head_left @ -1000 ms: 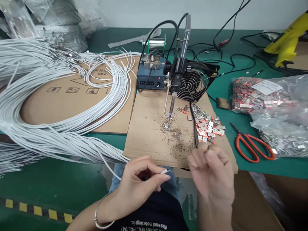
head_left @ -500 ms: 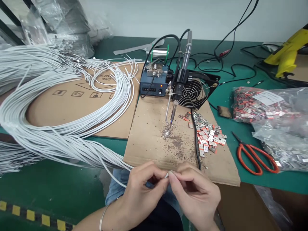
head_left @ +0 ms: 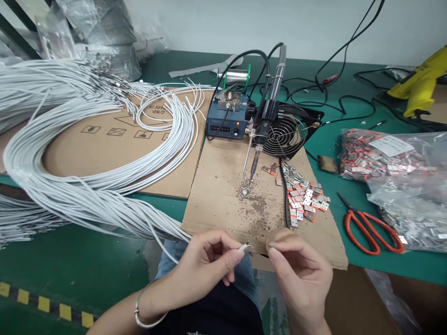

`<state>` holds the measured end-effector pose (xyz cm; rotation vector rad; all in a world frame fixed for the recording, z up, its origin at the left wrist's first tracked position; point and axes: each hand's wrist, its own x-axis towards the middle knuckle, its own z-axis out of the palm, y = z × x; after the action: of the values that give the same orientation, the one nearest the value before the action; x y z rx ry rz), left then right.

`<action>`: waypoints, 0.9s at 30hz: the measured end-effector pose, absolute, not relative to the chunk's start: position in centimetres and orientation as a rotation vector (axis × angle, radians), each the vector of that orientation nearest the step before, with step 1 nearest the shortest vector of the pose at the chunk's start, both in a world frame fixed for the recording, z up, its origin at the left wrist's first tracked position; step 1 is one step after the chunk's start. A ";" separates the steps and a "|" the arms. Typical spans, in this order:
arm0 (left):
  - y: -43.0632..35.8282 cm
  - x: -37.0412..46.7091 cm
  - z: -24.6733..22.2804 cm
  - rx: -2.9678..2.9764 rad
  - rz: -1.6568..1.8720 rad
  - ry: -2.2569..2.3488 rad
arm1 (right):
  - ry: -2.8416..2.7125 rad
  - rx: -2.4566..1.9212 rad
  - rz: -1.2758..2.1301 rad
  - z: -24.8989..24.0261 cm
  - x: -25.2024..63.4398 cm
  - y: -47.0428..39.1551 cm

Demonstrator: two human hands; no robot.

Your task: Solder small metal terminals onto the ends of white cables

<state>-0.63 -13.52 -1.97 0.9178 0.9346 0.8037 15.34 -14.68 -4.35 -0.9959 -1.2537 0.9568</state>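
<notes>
My left hand [head_left: 213, 260] pinches a white cable [head_left: 243, 247] near its end, between thumb and forefinger. Thin inner wires, one of them green, stick out of the cut sheath toward the right. A short gap away, my right hand [head_left: 302, 274] is closed in a pinch, thumb against forefinger; whatever lies between those fingertips is too small to make out. Both hands are over my lap, at the front edge of a cardboard sheet [head_left: 216, 204]. Small metal USB connectors [head_left: 307, 197] with orange parts lie in a pile on the cardboard's right side.
A soldering iron [head_left: 260, 135] points down from its stand over solder crumbs. Behind it are a blue control box [head_left: 225, 125], a solder spool [head_left: 237, 76] and a black fan [head_left: 282, 132]. White cable bundles [head_left: 104, 186] spread leftward. Red-handled scissors [head_left: 370, 228] and bagged connectors [head_left: 384, 153] lie right.
My hands were together at the cable end and are now apart. The right hand has moved to the right, and the wires at the cable's tip have come into sight.
</notes>
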 end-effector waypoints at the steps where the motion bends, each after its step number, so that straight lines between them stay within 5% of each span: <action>1: -13.5 -0.7 -2.0 0.961 0.805 0.936 | -1.315 -1.036 0.989 -4.2 15.6 -14.6; 12: -13.7 -1.5 -1.8 1.639 0.818 1.051 | -1.659 -1.186 1.082 -2.2 16.3 -14.1; 27: -12.7 -0.5 -1.6 0.831 0.803 0.974 | -0.936 -0.940 0.951 -2.5 15.5 -12.4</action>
<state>-0.45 -12.74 -1.60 0.8306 0.9740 0.8027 15.48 -12.42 -2.54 -0.9402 -0.9358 0.9506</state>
